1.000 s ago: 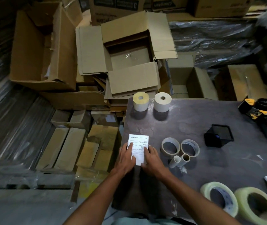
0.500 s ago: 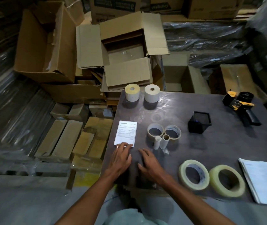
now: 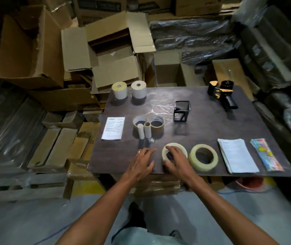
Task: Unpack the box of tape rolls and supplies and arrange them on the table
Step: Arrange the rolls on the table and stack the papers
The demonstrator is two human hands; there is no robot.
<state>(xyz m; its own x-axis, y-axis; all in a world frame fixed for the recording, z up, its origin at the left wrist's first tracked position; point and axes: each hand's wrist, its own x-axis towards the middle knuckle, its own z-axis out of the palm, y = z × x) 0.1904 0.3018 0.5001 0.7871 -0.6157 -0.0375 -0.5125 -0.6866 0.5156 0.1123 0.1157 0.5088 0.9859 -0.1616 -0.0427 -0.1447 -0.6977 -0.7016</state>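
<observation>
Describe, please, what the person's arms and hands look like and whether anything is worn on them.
Both forearms are bare, with no sleeves, gloves or watch in view. The left hand wears a thin ring on one finger. No ring shows on the right hand. No markings can be made out in the dim light.

two clear tape rolls (image 3: pixel 174 154), two label rolls (image 3: pixel 119 90)

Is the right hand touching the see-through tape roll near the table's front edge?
Touching. The head view shows the right hand lying over the clear tape roll, its fingers curled over the ring's top and its thumb against the near side.
</observation>
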